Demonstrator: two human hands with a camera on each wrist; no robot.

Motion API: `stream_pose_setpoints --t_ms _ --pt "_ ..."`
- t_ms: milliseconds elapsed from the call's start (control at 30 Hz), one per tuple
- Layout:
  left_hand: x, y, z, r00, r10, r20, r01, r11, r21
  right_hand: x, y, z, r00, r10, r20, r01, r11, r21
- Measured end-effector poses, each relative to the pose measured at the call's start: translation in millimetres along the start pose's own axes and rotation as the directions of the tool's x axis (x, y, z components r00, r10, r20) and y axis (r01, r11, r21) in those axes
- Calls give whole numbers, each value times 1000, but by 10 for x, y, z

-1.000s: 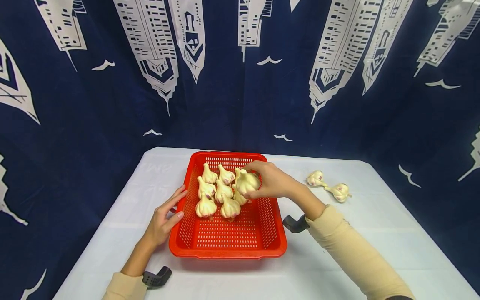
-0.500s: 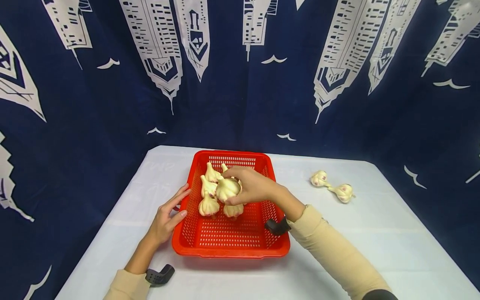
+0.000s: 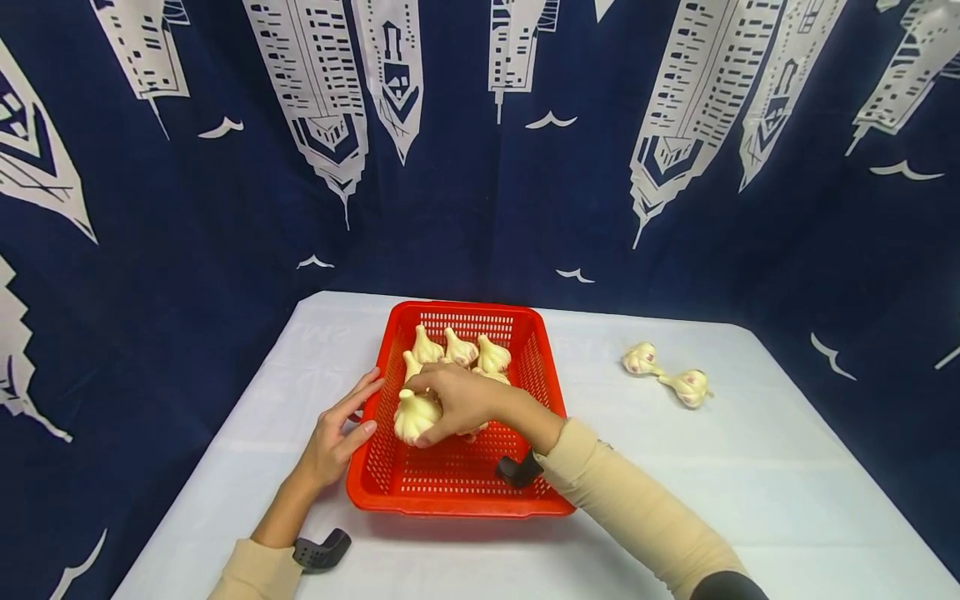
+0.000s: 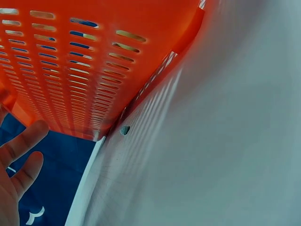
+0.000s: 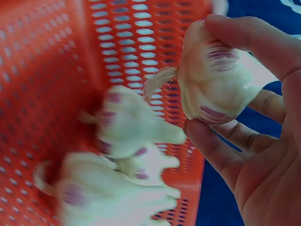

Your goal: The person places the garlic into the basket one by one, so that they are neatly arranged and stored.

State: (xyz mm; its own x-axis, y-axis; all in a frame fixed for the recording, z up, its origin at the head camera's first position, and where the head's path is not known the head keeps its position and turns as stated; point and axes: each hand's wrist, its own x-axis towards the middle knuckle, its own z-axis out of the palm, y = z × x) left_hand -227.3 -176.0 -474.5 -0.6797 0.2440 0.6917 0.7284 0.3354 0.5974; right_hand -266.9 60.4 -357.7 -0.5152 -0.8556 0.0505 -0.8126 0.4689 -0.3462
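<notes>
A garlic bulb point(image 3: 415, 419) is pinched between thumb and fingers of my right hand point(image 3: 463, 400), over the left front part of the red plastic basket point(image 3: 461, 507). Seen in the right wrist view, this garlic bulb point(image 5: 218, 77) has purple streaks and a tuft of roots, and sits above the others. Several more garlic bulbs point(image 3: 492, 356) stand in the basket, partly hidden by my right hand. My left hand point(image 3: 327, 447) touches the basket's left side with extended fingers; in the left wrist view its fingers point(image 4: 26, 141) lie beside the slotted wall.
Two garlic bulbs point(image 3: 687, 387) lie on the white table point(image 3: 750, 483) right of the basket. A dark blue curtain point(image 3: 480, 225) with white building prints hangs behind the table. Dark wrist mounts point(image 3: 322, 550) stick out near both wrists.
My right hand has carried the garlic bulb leftward across the basket, then lower and nearer the front. My left hand keeps its place at the basket's side.
</notes>
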Motion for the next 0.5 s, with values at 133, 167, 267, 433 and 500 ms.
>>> stream_pose_setpoints --t_ms 133,167,267,433,500 --pt "3 -11 22 1000 3 -13 -3 1000 4 15 19 118 999 14 39 -15 1000 24" --pt "5 -12 20 1000 3 -9 -3 1000 6 20 22 138 999 19 39 -20 999 29" --pt "12 -3 9 1000 6 -1 -6 1000 6 35 18 181 998 42 40 -43 998 49" --pt "10 3 -4 1000 11 9 -11 1000 -3 57 18 245 995 84 54 -89 992 93" --pt "1 -3 -3 1000 14 8 -14 1000 -1 65 30 281 994 77 74 -84 991 101"
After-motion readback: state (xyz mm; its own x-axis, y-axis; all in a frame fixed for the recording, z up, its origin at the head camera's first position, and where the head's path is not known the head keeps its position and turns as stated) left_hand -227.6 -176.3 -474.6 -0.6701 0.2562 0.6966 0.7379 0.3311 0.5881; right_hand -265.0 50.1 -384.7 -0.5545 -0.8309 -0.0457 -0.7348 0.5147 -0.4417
